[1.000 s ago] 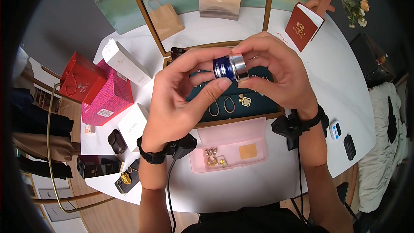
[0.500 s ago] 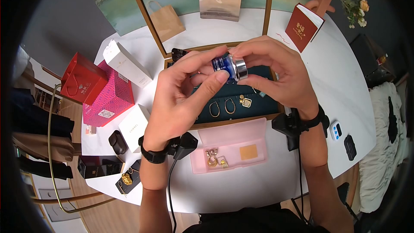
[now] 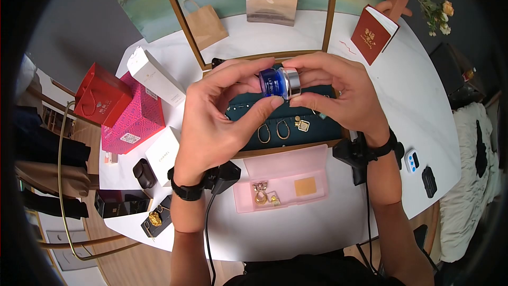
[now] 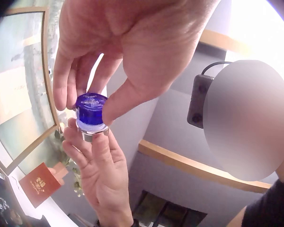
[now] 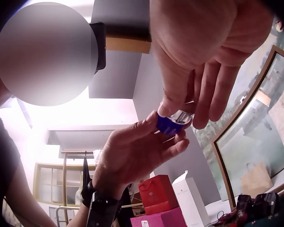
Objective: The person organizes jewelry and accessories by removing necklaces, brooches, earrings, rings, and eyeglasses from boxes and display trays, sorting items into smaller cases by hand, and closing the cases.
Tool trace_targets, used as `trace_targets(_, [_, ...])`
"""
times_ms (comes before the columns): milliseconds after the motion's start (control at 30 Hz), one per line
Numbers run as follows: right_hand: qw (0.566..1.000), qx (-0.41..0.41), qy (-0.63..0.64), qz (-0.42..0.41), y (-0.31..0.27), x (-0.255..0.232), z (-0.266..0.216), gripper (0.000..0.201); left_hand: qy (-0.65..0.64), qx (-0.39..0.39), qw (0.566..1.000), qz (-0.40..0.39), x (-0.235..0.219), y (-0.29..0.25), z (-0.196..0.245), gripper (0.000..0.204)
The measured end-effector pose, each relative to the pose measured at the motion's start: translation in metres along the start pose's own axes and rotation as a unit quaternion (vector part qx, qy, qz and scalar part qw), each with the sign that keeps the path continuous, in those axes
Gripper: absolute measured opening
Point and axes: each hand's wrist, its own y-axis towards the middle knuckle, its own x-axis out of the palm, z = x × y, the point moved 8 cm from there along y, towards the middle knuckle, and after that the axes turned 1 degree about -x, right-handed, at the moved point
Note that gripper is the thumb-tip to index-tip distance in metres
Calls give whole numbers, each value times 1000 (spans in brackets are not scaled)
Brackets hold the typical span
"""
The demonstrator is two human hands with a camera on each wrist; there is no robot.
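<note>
A small blue jar [image 3: 271, 83] with a silver lid [image 3: 292, 83] lies on its side in the air, above a wooden jewellery case [image 3: 317, 145] lined in dark green. The left hand [image 3: 219, 111] pinches the blue body between thumb and fingers. At the lid end, the right hand [image 3: 344, 92] grips the silver part with thumb and fingertips. In the left wrist view the blue base [image 4: 91, 109] faces the camera, and the lid touches the right hand [image 4: 106, 182]. The right wrist view shows the jar [image 5: 173, 124] between both hands.
Nearer the person lies an open pink box [image 3: 283, 201] with jewellery. Left are a red bag [image 3: 103, 95], a pink box [image 3: 135, 119] and white boxes [image 3: 153, 77]. The case's glass lid frame [image 3: 332, 16] stands upright behind; a red book [image 3: 370, 34] stands right.
The jar has turned about its length, so its label faces the camera more. Both hands have shifted slightly and still hold it at either end.
</note>
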Motion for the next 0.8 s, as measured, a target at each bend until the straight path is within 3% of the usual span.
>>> trace_targets(300, [1000, 7, -1, 5, 1, 1, 0, 42, 5, 18, 1000, -19, 2, 0, 2, 48])
trace_targets(367, [998, -9, -58, 7, 2, 0, -4, 21, 10, 28, 999, -27, 4, 0, 3, 49])
trace_targets(400, [998, -8, -58, 7, 2, 0, -3, 21, -1, 37, 999, -31, 6, 1, 3, 48])
trace_targets(567, [994, 78, -75, 25, -1, 2, 12, 57, 3, 15, 999, -53, 12, 2, -1, 45])
trace_targets(633, [994, 88, -68, 16, -2, 2, 13, 58, -86, 3, 995, -54, 15, 2, -4, 44])
trace_targets(700, [993, 98, -61, 6, -3, 3, 17, 58, -96, -1, 994, -57, 15, 3, -6, 43])
trace_targets(800, [994, 53, -65, 74, -2, -7, 13, 51, -118, -20, 991, -52, 14, 4, -10, 43])
